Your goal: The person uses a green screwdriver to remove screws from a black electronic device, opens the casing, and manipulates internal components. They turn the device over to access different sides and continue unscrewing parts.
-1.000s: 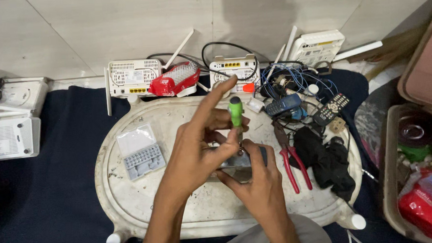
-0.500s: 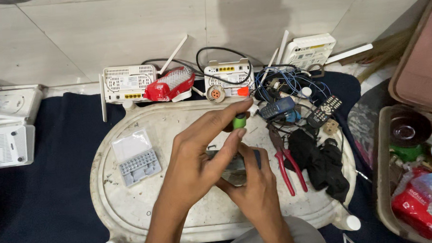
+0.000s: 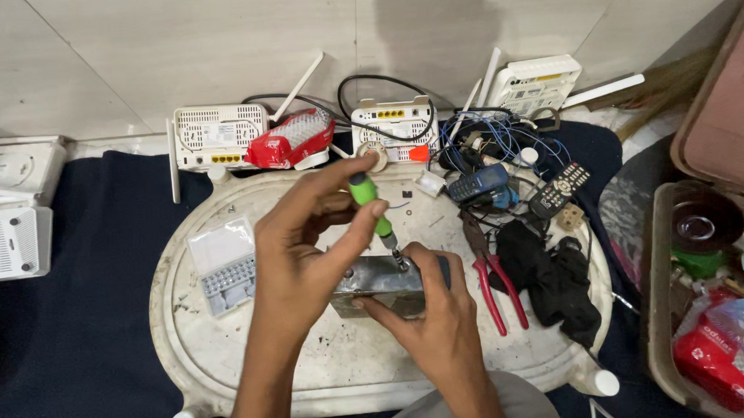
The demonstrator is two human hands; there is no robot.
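two hands are working over the middle of the white oval tray (image 3: 227, 341) that is lying on the dark cloth. i am watching my left hand (image 3: 299, 254) pinching the green screwdriver (image 3: 372, 209) with its fingers closed on the handle, and the tip is pressing down on the small metal box (image 3: 383, 282). my right hand (image 3: 435, 315) is wrapping around the near side of the box, fingers clamped on its edges. the box is looking hard, smooth and a bit slippery, so i am thinking the sides are the best place to grip it. red pliers (image 3: 492, 283) are lying just beside it toward the right edge, and a clear bit case (image 3: 224, 266) is sitting near the left edge.
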